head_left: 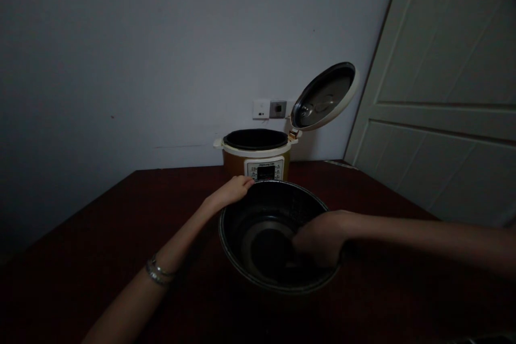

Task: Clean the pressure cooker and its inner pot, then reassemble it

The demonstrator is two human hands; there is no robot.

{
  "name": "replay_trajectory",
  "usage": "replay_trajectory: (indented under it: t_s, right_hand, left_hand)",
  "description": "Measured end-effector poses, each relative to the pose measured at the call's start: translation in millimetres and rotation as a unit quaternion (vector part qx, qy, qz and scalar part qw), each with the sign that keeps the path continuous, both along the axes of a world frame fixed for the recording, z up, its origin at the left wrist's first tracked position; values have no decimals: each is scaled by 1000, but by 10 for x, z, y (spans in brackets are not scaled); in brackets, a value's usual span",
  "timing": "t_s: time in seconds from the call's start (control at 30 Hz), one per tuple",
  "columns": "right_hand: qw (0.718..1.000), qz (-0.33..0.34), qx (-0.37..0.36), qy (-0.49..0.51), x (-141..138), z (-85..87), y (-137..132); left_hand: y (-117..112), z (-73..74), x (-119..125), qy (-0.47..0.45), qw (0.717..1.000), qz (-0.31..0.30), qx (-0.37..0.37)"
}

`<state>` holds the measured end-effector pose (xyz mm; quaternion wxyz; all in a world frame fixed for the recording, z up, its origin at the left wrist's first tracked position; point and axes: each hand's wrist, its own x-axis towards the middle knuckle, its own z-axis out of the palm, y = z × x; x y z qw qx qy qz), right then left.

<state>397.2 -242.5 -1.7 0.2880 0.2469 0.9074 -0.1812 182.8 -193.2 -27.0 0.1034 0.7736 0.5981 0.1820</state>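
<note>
A dark round inner pot [266, 209] sits low in front of me, its opening facing up toward me and a paler ring showing around its bottom. My left hand [238, 188] is closed over the far left part of its rim. My right hand [322, 239] reaches over the right side into the pot, near the inner wall and bottom. Blur and shadow hide its fingers, so I cannot tell what they hold, if anything. Just behind the pot stands a multicooker [234, 164], its white-edged lid [326, 95] raised to the right.
The cooker and pot are on a dark red table [169, 193] against a pale wall [161, 54]. Wall sockets [261, 109] sit behind the cooker. At the right rises a pale panelled door [439, 75]. The light is dim.
</note>
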Motion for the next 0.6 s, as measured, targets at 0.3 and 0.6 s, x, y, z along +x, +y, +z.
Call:
replay_trajectory:
  t_s: [0.3,0.6]
  right_hand:
    - [857,241,437,128,-114,-186,672]
    - [992,28,116,-34,-121,-547,443]
  left_hand:
    - [-15,-4,16,-6,1000,-2,7]
    - [-8,-5,4,-4,1000,-6,1]
